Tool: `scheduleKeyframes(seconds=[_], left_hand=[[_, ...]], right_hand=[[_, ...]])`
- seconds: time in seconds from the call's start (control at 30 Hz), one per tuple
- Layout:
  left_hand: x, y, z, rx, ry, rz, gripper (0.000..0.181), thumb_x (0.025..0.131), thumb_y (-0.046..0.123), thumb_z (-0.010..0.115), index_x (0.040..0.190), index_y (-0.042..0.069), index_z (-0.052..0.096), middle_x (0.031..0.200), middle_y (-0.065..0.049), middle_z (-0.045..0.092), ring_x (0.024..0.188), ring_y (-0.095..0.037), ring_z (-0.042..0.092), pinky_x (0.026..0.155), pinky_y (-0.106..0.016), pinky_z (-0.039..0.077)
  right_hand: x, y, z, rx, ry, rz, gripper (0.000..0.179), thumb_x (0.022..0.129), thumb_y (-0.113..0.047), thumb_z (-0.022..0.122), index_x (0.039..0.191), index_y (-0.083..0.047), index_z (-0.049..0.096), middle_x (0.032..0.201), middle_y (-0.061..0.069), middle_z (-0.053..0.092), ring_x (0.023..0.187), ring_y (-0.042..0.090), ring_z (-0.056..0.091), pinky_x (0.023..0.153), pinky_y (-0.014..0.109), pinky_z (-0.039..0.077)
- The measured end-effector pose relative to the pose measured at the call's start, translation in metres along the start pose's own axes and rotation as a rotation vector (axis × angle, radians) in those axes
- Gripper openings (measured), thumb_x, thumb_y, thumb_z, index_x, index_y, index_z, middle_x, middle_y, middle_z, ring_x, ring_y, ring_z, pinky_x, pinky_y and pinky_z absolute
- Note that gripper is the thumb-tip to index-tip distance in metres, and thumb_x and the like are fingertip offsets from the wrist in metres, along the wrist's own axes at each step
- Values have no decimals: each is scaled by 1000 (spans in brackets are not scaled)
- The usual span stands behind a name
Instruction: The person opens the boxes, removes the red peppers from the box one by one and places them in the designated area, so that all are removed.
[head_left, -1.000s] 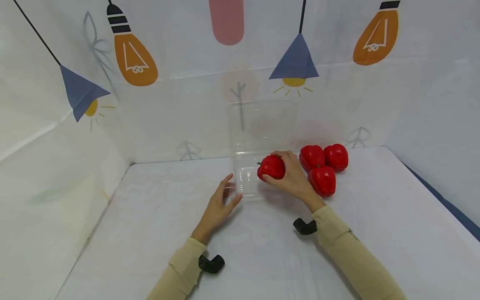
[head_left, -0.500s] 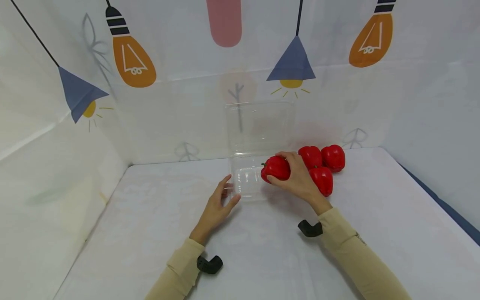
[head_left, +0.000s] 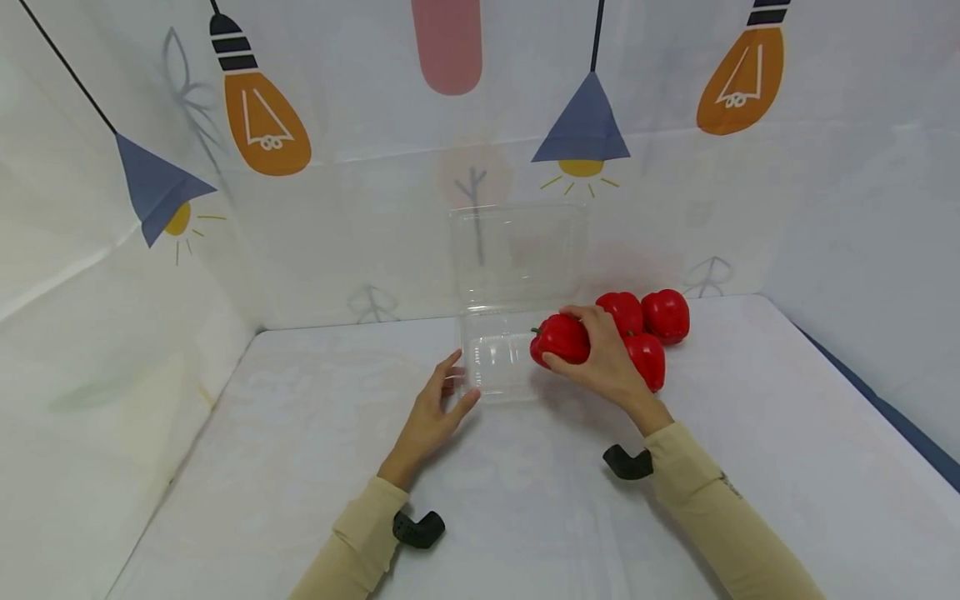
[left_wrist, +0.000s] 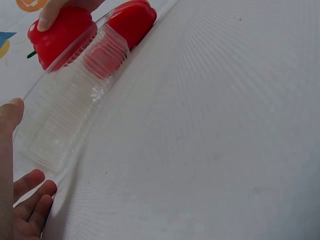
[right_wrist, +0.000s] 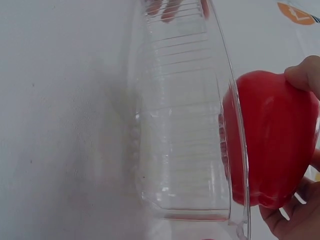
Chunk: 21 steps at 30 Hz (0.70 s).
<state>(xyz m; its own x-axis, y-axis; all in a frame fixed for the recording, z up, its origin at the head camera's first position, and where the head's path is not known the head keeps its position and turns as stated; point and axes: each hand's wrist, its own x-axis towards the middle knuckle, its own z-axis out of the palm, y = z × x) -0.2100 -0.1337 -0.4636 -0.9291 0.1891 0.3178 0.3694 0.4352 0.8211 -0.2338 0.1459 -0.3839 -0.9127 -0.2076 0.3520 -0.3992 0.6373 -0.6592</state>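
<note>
A red bell pepper point(head_left: 561, 340) with a green stem is in my right hand point(head_left: 611, 367), gripped between the thumb and fingers from its right side. It is over the right part of a clear plastic clamshell box point(head_left: 491, 375), whose lid point(head_left: 517, 254) stands raised at the back. In the right wrist view the pepper point(right_wrist: 272, 135) overlaps the box's rim, and its lower part shows through the clear wall. My left hand point(head_left: 427, 421) is at the box's left side, thumb and fingers spread around the corner. The left wrist view shows its fingertips point(left_wrist: 36, 176) right at the box's end.
Several more red bell peppers point(head_left: 665, 317) are grouped on the table just right of the box. A white cloth wall point(head_left: 360, 217) printed with lamps and bulbs rises behind the table point(head_left: 337, 375). Each wrist carries a black device point(head_left: 628, 462).
My right hand has shifted a little to the right with the pepper still in its grip, from over the middle of the box towards its right side. The left hand stays in place.
</note>
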Motion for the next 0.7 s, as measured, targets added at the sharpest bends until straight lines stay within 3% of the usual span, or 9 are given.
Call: scheduleKeyframes(seconds=[0.37, 0.7], left_hand=[[0, 0, -1, 3, 0, 13, 70, 89, 33, 65, 147, 16, 31, 129, -13, 56, 117, -24, 56, 101, -42, 46], [0, 2, -1, -15, 0, 16, 69, 88, 30, 67, 146, 15, 31, 128, -13, 56, 117, -24, 57, 100, -42, 46]], right_hand=[[-5, 3, -10, -20, 33, -27, 77, 70, -28, 81, 135, -17, 40, 131, 7, 45, 122, 27, 40, 85, 53, 53], [-8, 2, -26, -10, 63, 22, 74, 74, -26, 79, 136, -17, 40, 133, 7, 43, 125, 27, 38, 85, 55, 53]])
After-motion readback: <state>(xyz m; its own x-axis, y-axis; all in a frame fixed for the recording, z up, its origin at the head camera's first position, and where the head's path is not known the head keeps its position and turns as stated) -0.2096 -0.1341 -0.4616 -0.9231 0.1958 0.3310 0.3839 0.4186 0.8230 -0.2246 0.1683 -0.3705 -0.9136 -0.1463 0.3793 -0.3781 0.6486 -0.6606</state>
